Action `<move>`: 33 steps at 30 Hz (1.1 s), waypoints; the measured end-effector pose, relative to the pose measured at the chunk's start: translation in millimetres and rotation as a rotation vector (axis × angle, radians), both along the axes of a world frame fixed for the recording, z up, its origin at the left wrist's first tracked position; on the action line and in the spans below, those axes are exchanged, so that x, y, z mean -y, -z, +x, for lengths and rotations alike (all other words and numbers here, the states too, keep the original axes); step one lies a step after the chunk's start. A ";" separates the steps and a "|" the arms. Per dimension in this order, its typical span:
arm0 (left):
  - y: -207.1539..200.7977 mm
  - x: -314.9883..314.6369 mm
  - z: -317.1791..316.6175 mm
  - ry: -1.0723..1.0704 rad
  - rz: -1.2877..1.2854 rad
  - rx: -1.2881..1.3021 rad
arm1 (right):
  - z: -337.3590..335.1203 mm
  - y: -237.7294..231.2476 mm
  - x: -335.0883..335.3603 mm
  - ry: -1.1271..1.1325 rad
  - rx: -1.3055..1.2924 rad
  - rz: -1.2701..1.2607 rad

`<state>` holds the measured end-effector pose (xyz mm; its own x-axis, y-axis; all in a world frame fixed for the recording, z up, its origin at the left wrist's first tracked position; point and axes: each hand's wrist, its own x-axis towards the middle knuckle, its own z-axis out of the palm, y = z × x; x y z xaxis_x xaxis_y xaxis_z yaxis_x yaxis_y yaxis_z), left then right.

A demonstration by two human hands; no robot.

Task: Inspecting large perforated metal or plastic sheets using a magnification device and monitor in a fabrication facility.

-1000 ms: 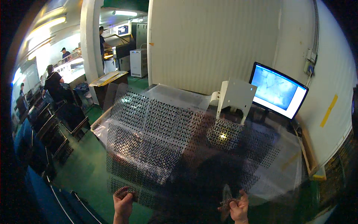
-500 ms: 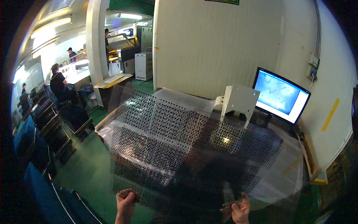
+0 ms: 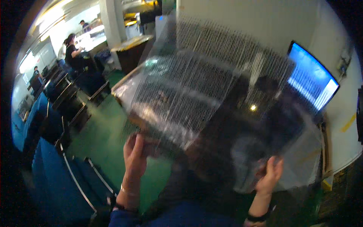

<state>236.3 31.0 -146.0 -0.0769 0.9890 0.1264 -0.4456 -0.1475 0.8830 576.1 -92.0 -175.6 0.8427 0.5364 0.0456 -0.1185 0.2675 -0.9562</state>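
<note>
A large transparent film sheet (image 3: 174,102) with a dense black printed pattern is held up before me, tilted and blurred by motion. My left hand (image 3: 135,155) pinches its near edge at the left, thumb on top. At the right, my right hand (image 3: 270,174) grips the same edge between thumb and fingers. Through the film I can see the work table, with a bright spot of light (image 3: 253,108) on it. The white stand device there is mostly hidden by the pattern. Dark bands circle both wrists.
A lit monitor (image 3: 313,77) stands at the right, partly behind the film. Blue racks or carts (image 3: 56,174) line the left side. Beyond them, people (image 3: 73,53) work at a bright table. A side table with yellow-edged sheets (image 3: 132,43) stands by the pillar (image 3: 111,22).
Both hands have risen and the film has lifted with them, its far edge now higher against the wall and overlapping the monitor. My view has turned down and to the left.
</note>
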 end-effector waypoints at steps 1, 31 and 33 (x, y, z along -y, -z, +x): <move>-17.7 2.5 12.8 0.050 -0.008 0.049 | -5.2 -20.5 -3.5 -0.038 0.037 0.014; 35.2 19.2 -26.3 0.191 -0.273 0.185 | -19.3 -60.1 -25.0 -0.290 0.205 -0.027; 32.7 18.0 -22.9 0.127 -0.318 0.149 | -20.1 -60.4 -23.5 -0.297 0.177 -0.078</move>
<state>213.3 13.0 -178.7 0.0548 0.9799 -0.1918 -0.5696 0.1884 0.8000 556.0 -68.5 -115.2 0.6325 0.7643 0.1257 -0.0111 0.1712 -0.9852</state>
